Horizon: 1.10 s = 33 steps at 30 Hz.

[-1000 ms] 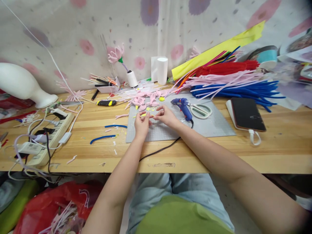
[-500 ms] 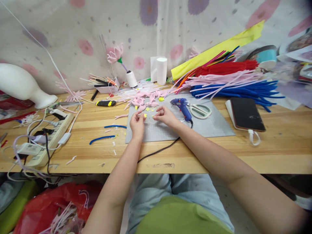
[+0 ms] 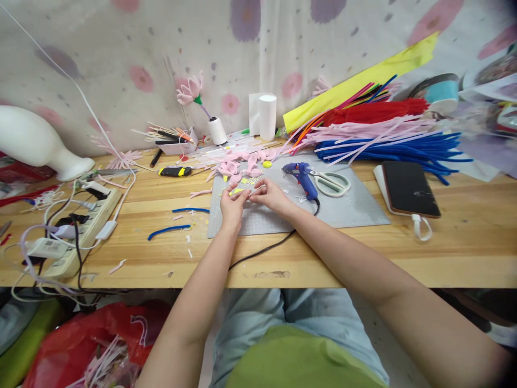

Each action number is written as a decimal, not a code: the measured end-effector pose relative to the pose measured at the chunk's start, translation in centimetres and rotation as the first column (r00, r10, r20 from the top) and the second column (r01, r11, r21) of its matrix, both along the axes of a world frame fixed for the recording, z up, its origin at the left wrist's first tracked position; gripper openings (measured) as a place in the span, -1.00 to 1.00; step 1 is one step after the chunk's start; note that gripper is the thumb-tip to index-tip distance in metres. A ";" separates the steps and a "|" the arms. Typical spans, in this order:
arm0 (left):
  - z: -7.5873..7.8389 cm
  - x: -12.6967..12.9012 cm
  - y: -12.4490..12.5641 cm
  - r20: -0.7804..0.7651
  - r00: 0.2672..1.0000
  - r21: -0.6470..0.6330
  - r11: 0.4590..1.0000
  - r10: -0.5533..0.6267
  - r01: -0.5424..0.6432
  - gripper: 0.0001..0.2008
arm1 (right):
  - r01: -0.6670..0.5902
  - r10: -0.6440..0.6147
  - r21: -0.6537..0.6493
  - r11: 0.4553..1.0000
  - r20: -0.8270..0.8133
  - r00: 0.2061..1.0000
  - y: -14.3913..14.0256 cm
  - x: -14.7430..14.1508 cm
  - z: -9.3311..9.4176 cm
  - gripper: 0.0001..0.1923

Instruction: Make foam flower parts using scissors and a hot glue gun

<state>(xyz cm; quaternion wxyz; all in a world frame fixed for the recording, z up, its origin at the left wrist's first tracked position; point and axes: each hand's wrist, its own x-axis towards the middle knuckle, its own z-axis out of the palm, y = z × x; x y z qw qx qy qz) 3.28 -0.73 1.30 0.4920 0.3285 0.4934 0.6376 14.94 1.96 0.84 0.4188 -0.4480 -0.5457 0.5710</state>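
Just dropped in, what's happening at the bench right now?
A person's left hand and right hand meet over the grey cutting mat, pinching a small yellow piece between the fingertips. Pink petal shapes lie just beyond them. The blue glue gun and scissors rest on the mat to the right, untouched.

Both forearms reach forward, left hand (image 3: 232, 203) and right hand (image 3: 270, 195) meeting fingertip to fingertip, fingers pinched.

Bright, even, diffuse light, soft faint shadows; wide-angle bowing and blur toward edges, dark vignetted right corners.
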 end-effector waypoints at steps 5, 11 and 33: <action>-0.2 -0.3 0.0 -0.123 0.987 0.038 0.995 0.102 -0.098 -0.43 | -0.035 0.035 0.039 0.999 0.013 0.999 -0.2 0.0 -0.1 -0.59; -0.3 -0.3 0.0 -0.272 0.957 0.049 0.994 0.105 -0.096 -0.47 | -0.012 0.013 0.051 0.999 -0.014 1.000 -0.2 -0.1 -0.2 -0.59; -0.2 -0.6 0.1 -0.192 0.981 0.047 0.998 0.040 -0.031 -0.46 | -0.031 0.028 0.083 0.996 0.042 0.999 0.2 0.2 -0.8 -0.61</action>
